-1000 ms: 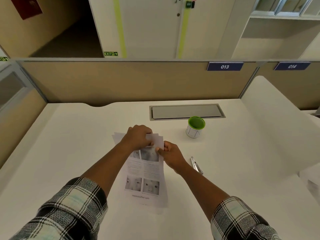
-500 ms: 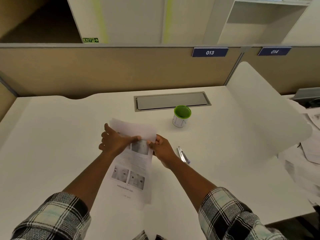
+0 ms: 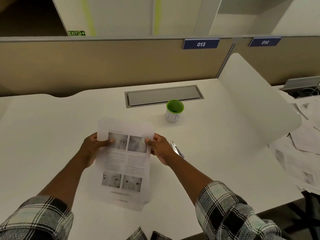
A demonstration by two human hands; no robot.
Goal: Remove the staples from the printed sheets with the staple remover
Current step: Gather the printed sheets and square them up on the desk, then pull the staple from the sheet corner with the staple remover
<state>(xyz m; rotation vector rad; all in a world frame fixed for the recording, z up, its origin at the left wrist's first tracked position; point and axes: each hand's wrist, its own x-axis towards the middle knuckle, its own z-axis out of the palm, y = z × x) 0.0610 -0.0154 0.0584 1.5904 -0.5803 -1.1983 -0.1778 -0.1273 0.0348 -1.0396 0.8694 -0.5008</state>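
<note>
Meanwhile, both hands, left hand [image 3: 91, 149] and right hand [image 3: 160, 148], pinch the light, floppy printed sheets [image 3: 123, 163] by their upper edges; the staple remover [image 3: 177, 149] lies beside them.

A white bench [image 3: 52, 129] with a grey cable hatch [image 3: 163, 96] set flush in it stands against a tan partition [image 3: 103, 66]. The partition carries blue plates reading 013 [image 3: 200, 44] and 014 [image 3: 265, 42]. A white curved divider [image 3: 256, 104] closes the right side. Behind stand pale wall panels with yellow-green stripes [image 3: 157, 14] and a green exit sign [image 3: 76, 33].
</note>
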